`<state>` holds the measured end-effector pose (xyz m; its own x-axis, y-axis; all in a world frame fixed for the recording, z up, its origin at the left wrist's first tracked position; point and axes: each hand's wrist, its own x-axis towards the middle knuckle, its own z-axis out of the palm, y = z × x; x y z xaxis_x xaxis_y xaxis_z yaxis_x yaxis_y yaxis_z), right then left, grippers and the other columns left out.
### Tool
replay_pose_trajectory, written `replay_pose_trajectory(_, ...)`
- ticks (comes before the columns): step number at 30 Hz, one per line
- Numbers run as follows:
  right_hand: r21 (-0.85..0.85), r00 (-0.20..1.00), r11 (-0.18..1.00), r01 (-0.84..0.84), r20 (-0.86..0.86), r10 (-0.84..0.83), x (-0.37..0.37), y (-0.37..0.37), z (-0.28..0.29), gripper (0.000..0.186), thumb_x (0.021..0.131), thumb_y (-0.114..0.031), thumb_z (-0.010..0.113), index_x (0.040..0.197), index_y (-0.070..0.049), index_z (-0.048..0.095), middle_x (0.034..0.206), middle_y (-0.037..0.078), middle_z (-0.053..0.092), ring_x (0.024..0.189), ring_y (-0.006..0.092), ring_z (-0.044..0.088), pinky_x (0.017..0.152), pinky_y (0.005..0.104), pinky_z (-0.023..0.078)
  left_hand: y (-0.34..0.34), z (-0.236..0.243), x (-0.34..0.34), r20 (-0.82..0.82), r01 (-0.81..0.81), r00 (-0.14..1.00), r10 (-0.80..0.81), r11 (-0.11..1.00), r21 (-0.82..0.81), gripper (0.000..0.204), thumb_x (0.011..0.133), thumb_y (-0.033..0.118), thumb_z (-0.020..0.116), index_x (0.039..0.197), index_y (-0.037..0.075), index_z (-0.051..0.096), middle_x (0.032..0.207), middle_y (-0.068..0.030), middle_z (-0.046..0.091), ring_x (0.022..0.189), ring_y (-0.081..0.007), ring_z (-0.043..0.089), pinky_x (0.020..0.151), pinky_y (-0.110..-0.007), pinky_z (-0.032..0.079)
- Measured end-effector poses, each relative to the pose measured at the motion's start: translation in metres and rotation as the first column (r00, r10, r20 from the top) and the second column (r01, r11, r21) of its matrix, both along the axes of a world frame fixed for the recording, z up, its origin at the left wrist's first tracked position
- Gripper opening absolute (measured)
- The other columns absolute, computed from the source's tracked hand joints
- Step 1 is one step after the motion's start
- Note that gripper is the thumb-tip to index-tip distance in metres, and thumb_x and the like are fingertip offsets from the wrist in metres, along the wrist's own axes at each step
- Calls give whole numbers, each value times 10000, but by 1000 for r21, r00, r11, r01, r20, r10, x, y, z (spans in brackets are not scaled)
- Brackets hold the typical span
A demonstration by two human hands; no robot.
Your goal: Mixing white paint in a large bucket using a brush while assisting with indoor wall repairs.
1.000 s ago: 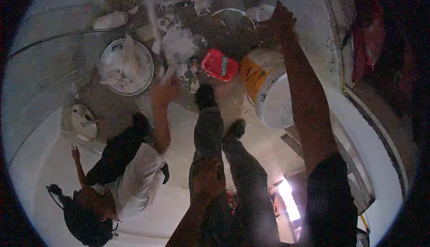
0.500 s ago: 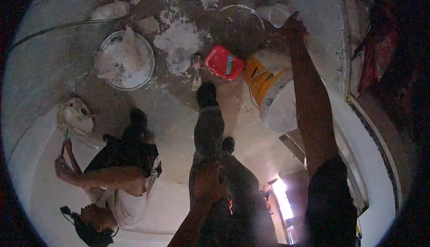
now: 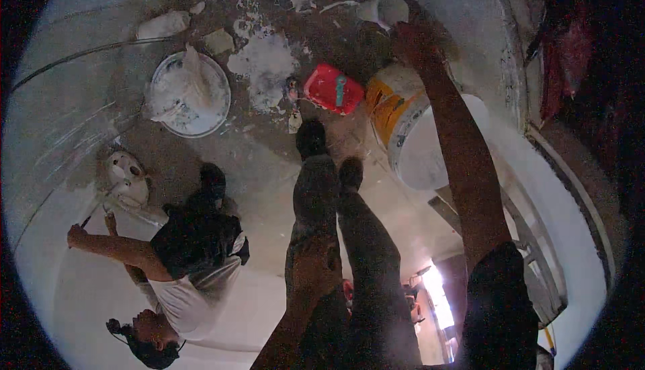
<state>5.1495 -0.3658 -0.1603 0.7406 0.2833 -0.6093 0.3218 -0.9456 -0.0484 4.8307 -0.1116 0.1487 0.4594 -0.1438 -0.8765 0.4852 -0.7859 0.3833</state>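
Note:
My right arm reaches far forward, and my right hand (image 3: pixel 418 42) is closed on a white plastic cup (image 3: pixel 393 11), tipped so that its round mouth shows. Below that hand, a large white bucket with a yellow-orange label (image 3: pixel 390 111) leans on its side against the spot where my forearm passes. On my left thigh rests my left hand (image 3: pixel 314 259), laid open with nothing visible in it; its fingers are dim. A red plastic container (image 3: pixel 334 89) with a green-handled tool across it lies on the floor just past my foot.
A round basin of white paste (image 3: pixel 222 91) stands left of a white powdery spill (image 3: pixel 265 61). At lower left a co-worker (image 3: pixel 195 249) crouches by a spattered white pan (image 3: pixel 127 178). A dark cable (image 3: pixel 74 49) crosses the floor. A white bottle-like thing (image 3: pixel 163 25) lies nearby.
My right hand has moved left with the white cup, which has turned its mouth more toward me. My right foot has come forward beside the left. The co-worker's arm has shifted outward.

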Motion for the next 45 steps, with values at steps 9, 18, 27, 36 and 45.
replay_pose_trajectory(9,131,999,991,19,-30,-15,-23,-10,34,362,867,-338,479,1025,-24,564,907,200,588,807,323,605,745,427,497,-42,-28,-1,-389,-270,880,272,961,60,314,819,255,542,1044,37,532,1025,-185,574,901,-373,573,749,-434,477)
replay_pose_trajectory(18,55,897,986,-157,-409,166,-31,40,57,404,867,-376,489,1043,-19,560,972,205,593,880,339,595,750,449,494,-32,-278,136,340,-689,606,719,688,-229,255,849,266,561,820,18,608,742,-107,598,620,-242,569,624,-354,475)
replay_pose_trajectory(27,68,946,996,54,-323,-29,-74,57,55,420,892,-374,460,1093,-7,489,961,233,583,877,362,591,766,464,471,-41,-391,149,726,-329,253,639,763,-557,301,861,183,581,1090,-6,535,916,-112,604,788,-217,622,717,-356,520)
replay_pose_trajectory(36,41,956,997,63,-288,-49,-87,109,88,379,904,-335,428,957,2,593,867,221,592,823,356,600,749,450,474,-19,-335,149,638,-427,611,468,874,-231,219,777,211,595,939,66,622,953,-157,602,798,-299,614,727,-395,502)
replay_pose_trajectory(45,210,996,978,-3,-86,22,-101,82,49,363,930,-319,383,1043,-23,558,961,187,556,907,329,570,809,449,452,-38,-308,165,561,-728,594,576,682,72,186,824,188,526,885,18,571,864,-150,587,747,-290,594,683,-388,492)
